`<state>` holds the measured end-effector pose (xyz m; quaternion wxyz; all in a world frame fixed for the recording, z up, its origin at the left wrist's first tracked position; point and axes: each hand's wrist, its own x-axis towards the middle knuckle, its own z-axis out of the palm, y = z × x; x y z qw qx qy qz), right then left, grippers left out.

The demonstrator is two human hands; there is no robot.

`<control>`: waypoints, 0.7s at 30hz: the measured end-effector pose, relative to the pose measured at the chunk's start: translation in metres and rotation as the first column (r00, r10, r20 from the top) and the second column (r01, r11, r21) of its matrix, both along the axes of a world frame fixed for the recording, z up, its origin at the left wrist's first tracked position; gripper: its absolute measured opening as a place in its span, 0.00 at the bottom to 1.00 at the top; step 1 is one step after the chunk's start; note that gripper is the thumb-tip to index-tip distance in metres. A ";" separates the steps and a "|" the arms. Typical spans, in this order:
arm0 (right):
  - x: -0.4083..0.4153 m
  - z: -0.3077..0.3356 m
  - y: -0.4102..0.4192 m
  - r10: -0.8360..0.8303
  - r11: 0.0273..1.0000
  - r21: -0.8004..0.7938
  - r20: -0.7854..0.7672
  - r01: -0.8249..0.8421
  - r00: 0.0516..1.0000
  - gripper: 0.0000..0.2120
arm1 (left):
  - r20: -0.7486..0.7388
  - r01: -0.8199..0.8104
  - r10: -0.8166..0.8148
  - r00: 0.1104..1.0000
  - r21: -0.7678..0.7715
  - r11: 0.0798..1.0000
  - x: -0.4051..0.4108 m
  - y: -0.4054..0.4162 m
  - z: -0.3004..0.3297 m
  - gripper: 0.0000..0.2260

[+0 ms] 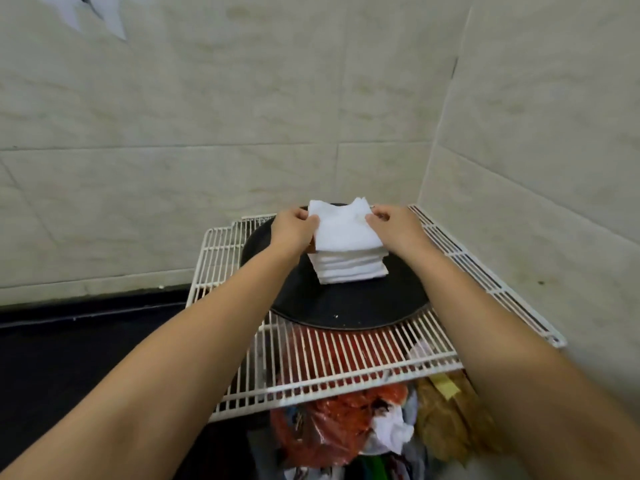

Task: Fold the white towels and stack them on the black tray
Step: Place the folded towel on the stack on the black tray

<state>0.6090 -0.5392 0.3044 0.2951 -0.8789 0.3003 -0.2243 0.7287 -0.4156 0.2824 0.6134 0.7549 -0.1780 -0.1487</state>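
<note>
both hands (294,228) (394,226) pinch top towel (341,230); stack (348,268) partly hidden, tray (346,306).

Pale tiled walls (242,116) meet in a corner; dark floor (69,358).

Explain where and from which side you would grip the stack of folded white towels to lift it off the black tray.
Grip the stack of folded towels low at its left and right edges, with both hands from either side. The layers are loose, so support beneath keeps them together.

Your left hand (293,230) is hiding the towel stack's (348,266) left edge; the stack is covering the black tray's (346,306) centre.
</note>
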 end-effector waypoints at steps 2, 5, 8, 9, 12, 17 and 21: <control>0.003 -0.011 -0.005 -0.001 1.000 0.006 -0.017 0.001 1.000 0.15 | 0.062 -0.028 0.024 0.998 0.068 0.997 0.000 0.000 -0.010 0.11; 0.003 -0.013 -0.005 -0.019 1.000 0.019 -0.017 0.020 1.000 0.15 | 0.105 -0.025 0.017 0.994 0.074 0.997 -0.003 0.002 -0.014 0.06; 0.002 -0.004 0.002 -0.078 0.996 -0.049 0.003 0.078 0.997 0.20 | 0.057 0.007 -0.009 0.998 0.028 1.000 -0.002 0.015 -0.007 0.09; 0.003 0.002 0.008 -0.086 0.991 -0.106 0.011 0.086 0.996 0.21 | 0.052 0.007 -0.008 0.999 0.020 1.000 -0.002 0.024 -0.004 0.10; 0.011 0.020 0.046 -0.030 0.972 -0.233 0.019 0.034 0.999 0.21 | 0.085 -0.028 0.027 0.996 0.014 0.999 0.002 0.069 0.006 0.09; 0.044 0.023 0.170 0.208 0.927 -0.309 -0.044 -0.211 0.977 0.18 | 0.232 -0.100 0.075 0.970 0.096 0.990 0.002 0.214 0.014 0.08; 0.070 -0.002 0.312 0.380 0.860 -0.315 -0.131 -0.402 0.916 0.19 | 0.358 -0.243 0.145 0.922 0.246 0.938 -0.004 0.370 0.006 0.07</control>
